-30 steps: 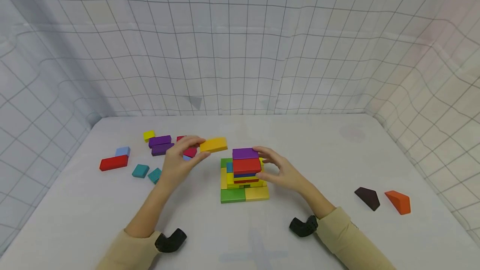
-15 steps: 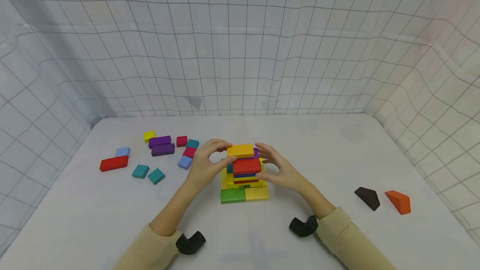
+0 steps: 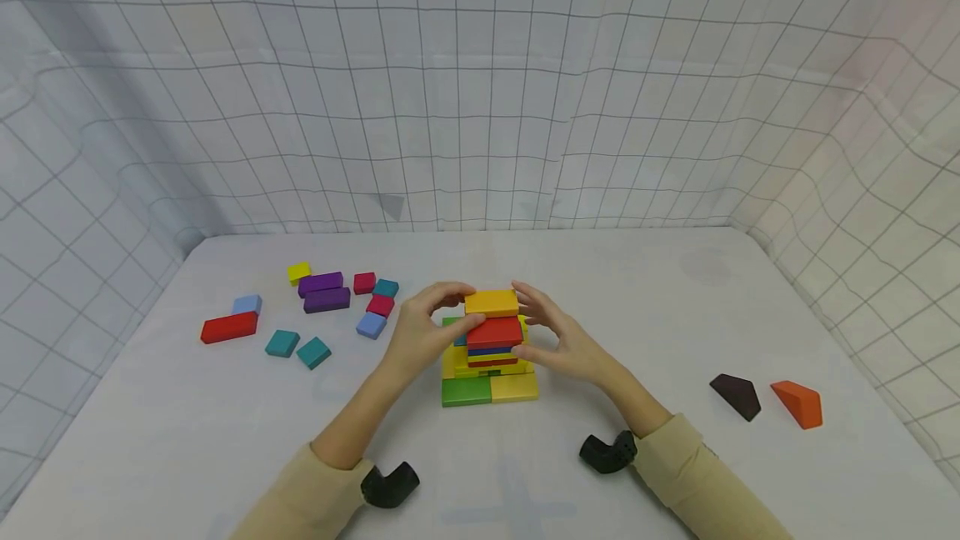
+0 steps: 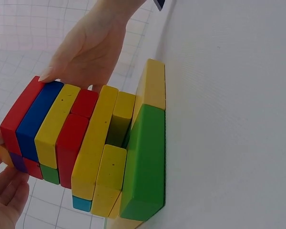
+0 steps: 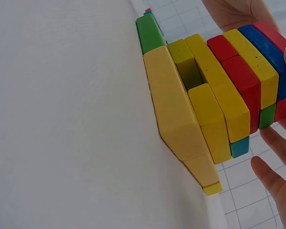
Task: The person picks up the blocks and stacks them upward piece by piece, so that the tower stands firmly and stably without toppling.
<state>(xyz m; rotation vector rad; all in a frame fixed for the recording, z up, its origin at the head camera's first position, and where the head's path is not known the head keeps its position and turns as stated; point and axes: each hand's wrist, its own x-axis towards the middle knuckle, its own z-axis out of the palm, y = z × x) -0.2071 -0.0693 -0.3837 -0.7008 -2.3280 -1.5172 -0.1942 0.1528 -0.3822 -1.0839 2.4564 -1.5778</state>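
A tower of coloured wooden blocks [image 3: 492, 332] stands mid-table on a wider base of green [image 3: 466, 392] and pale yellow blocks [image 3: 514, 388]. At its top lies a yellow-orange block [image 3: 491, 303], which my left hand [image 3: 422, 332] pinches from the left between thumb and fingers. My right hand [image 3: 558, 342] holds the tower's right side, thumb against the upper layers and fingers reaching behind. From the left wrist, the upper layers show red [image 4: 20, 114], blue [image 4: 40, 119] and yellow [image 4: 57, 126] fronts. The purple block below the yellow-orange one is hidden in the head view.
Loose blocks lie at the left: red [image 3: 228, 327], purple [image 3: 327, 300], teal [image 3: 282, 343], light blue [image 3: 371, 325] and yellow [image 3: 299, 273] among them. At the right lie a dark brown block [image 3: 737, 396] and an orange block [image 3: 798, 403]. A gridded white curtain [image 3: 480, 107] surrounds the table.
My left hand has carried the yellow-orange block rightward from beside the tower onto its top, covering the purple block. My right hand has stayed at the tower's right side.
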